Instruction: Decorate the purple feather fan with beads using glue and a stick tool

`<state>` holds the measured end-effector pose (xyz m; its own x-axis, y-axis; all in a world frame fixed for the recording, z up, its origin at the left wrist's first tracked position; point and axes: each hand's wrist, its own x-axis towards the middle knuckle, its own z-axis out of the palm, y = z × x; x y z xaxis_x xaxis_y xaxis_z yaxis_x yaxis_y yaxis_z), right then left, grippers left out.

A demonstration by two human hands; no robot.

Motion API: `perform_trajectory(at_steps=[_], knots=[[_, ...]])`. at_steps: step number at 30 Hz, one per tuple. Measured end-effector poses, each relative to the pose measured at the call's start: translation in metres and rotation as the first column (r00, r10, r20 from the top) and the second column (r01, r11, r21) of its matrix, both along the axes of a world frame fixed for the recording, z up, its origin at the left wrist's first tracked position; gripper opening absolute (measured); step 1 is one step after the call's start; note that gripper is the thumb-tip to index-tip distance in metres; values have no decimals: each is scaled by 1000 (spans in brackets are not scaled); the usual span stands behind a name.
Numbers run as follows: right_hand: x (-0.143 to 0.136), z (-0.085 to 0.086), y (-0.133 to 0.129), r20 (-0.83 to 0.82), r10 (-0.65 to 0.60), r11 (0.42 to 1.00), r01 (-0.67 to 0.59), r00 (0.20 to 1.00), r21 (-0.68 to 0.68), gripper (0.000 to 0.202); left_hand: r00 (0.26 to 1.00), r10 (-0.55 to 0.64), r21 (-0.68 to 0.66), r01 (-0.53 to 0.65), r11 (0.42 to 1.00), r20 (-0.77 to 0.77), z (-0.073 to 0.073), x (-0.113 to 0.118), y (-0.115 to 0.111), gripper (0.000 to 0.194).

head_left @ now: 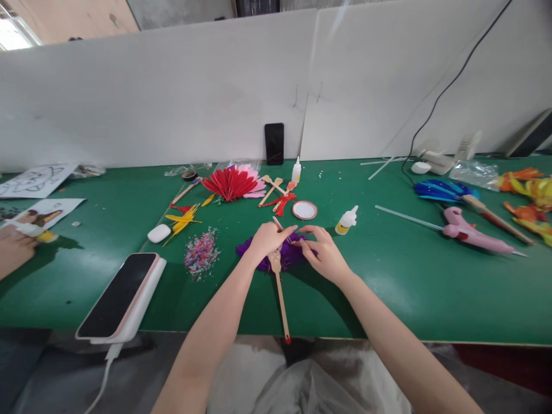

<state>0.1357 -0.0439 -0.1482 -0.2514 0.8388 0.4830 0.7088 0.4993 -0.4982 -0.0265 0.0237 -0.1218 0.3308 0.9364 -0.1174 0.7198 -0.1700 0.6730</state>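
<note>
A purple feather-like fan (pixel 297 260) lies on the green table, its wooden handle (pixel 281 299) pointing toward me and ending in a red tip at the table edge. Over the fan's left part, my left hand (pixel 268 240) is closed around thin, pale tweezers (pixel 276 222), whose tips reach down to the purple part. My right hand (pixel 324 253) comes in from the right with curled fingers, its thumb and forefinger pinching at the fan's upper edge. Fingers partly cover the spot where both hands meet. A heap of coloured flakes (pixel 202 253) lies left of the fan.
Behind the hands stand a white round lid (pixel 305 210) and a glue bottle (pixel 347 221). Farther back is a red fan (pixel 230 184). A pink glue gun (pixel 474 231) lies right; a phone on a power bank (pixel 121 296) overhangs the front left edge. Another person's hand (pixel 19 247) works far left.
</note>
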Motion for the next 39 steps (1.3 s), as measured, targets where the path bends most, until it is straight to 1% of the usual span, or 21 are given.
perform_trajectory(at_steps=[7, 12, 17, 21, 23, 25, 32, 39], knots=[[2, -5, 2, -12, 1, 1000, -2, 1000, -24, 29, 1000, 1, -1, -1, 1000, 23, -1, -1, 0, 55], [2, -4, 2, -31, 2, 1000, -3, 1000, -31, 29, 1000, -1, -9, 2, 1000, 14, -1, -1, 1, 55], [2, -2, 2, -105, -32, 999, 30, 994, -16, 31, 999, -15, -1, 15, 1000, 43, -4, -2, 2, 55], [1, -6, 4, -129, -60, 998, 64, 990, 23, 21, 999, -15, -7, 16, 1000, 52, -3, -2, 1, 55], [0, -9, 4, -129, -56, 998, 61, 990, 35, 15, 999, -7, -19, 7, 1000, 39, -2, -2, 1, 56], [-1, -12, 5, -133, -46, 998, 51, 990, 38, 14, 1000, 2, -24, -1, 1000, 26, -1, -2, 1, 56], [0, -10, 3, -80, -25, 998, 29, 996, 54, 18, 1000, 7, -33, -7, 999, -1, -1, -2, 1, 56], [0, -7, 2, -24, -20, 999, 21, 1000, 30, 20, 1000, -5, -23, 5, 1000, -4, 1, -2, 0, 57]])
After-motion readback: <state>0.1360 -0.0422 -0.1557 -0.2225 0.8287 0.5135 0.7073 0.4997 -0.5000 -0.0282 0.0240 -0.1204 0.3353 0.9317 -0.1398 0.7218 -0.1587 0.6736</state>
